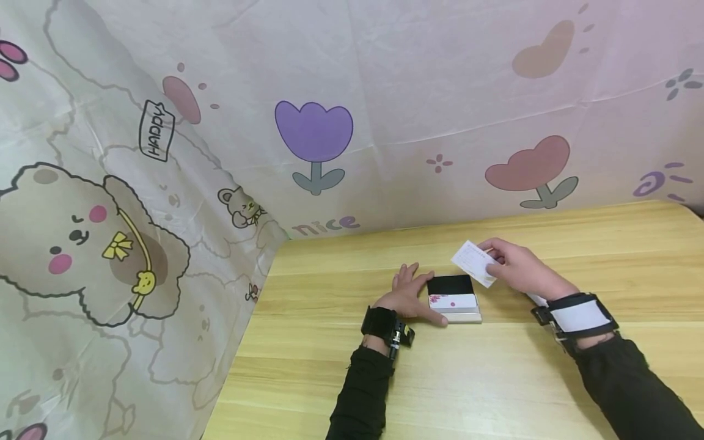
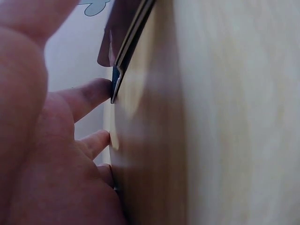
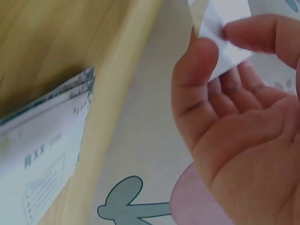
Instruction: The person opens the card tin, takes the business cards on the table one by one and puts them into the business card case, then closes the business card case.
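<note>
Black sleeves come up from the bottom of our head view, each wrist strapped with a camera band, and both hands are out over the wooden tabletop (image 1: 550,379). Our left hand (image 1: 408,297) lies flat beside a small card case (image 1: 453,299), fingers straight and spread, the thumb stretched along the case's near edge. From the left wrist view we see the fingertips (image 2: 96,93) pressed right up against the case's dark edge (image 2: 123,61), touching it but not curled round it.

That case sits open in the middle of the tabletop: a black lid stands up at the back, and a white stack of cards lies in the tray with a little pink flower print on the top one.

Our right hand (image 1: 517,267) hovers just to the right of the case and a touch above it, pinching a single white card (image 1: 474,263) between thumb and fingers. The right wrist view shows thumb and forefinger closed on the card (image 3: 220,33), the remaining fingers loosely curled beneath. That same view catches more printed cards (image 3: 42,154) lying on the wood, with small text and "XX" just legible; the rest is too blurred to read.

Behind the tabletop hangs a cartoon cloth (image 1: 165,183) with bears and tulips, lettered "HAPPY" on the left and "nice" low near the corner.
</note>
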Action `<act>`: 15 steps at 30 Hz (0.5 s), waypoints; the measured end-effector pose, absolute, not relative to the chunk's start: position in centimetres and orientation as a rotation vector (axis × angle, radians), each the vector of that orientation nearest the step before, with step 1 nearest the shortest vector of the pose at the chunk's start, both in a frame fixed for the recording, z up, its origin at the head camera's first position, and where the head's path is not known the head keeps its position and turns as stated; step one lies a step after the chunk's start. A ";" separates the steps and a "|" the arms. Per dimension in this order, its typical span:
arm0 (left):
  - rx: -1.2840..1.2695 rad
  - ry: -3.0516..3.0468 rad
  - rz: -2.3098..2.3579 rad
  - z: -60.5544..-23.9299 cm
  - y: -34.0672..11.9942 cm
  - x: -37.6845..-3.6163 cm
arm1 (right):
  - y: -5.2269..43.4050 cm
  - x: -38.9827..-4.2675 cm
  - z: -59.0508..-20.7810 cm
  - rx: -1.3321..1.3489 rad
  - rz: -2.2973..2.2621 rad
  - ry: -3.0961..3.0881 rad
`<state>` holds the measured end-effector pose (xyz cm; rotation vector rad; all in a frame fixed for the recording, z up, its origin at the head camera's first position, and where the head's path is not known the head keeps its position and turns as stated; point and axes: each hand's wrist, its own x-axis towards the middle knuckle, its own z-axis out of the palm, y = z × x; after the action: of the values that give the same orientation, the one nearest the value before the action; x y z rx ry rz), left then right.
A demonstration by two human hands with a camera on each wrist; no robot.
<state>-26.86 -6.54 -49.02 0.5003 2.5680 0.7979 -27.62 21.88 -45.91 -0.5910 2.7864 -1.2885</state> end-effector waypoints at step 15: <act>0.490 2.571 0.825 -49.1 -6.4 -26.9 | 19.8 -27.2 -46.6 -0.730 -1.307 2.659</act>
<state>-26.87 -6.42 -49.09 0.4903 2.5708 0.8251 -27.24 19.84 -46.62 -0.7300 2.6587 -1.3073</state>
